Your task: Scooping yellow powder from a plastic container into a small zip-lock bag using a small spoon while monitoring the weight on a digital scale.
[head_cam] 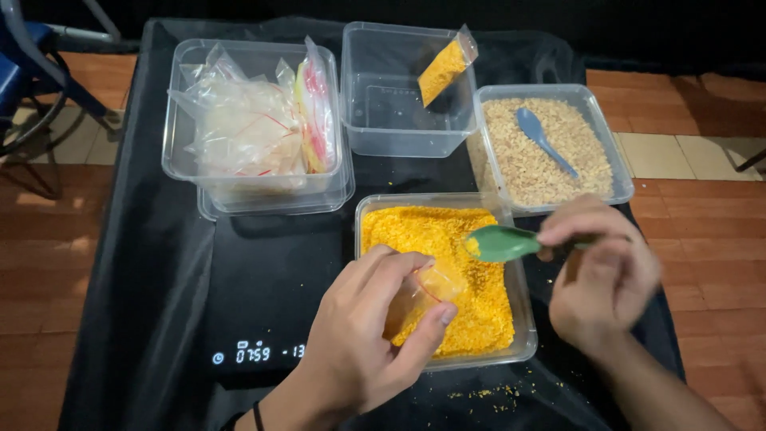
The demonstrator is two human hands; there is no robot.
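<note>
Over the tub of yellow grain, my left hand pinches a small bag open; my right hand grips a loaded green spoon; one filled bag done, empties remain.

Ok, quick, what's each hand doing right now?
Left hand: closed on a small clear bag, holding it open.
Right hand: closed on a green spoon.

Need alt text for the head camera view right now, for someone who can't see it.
Left hand holds a small clear bag open over a tub of yellow grain while the right hand brings a green spoon toward it. Behind stand tubs of empty bags and beige grain.
</note>
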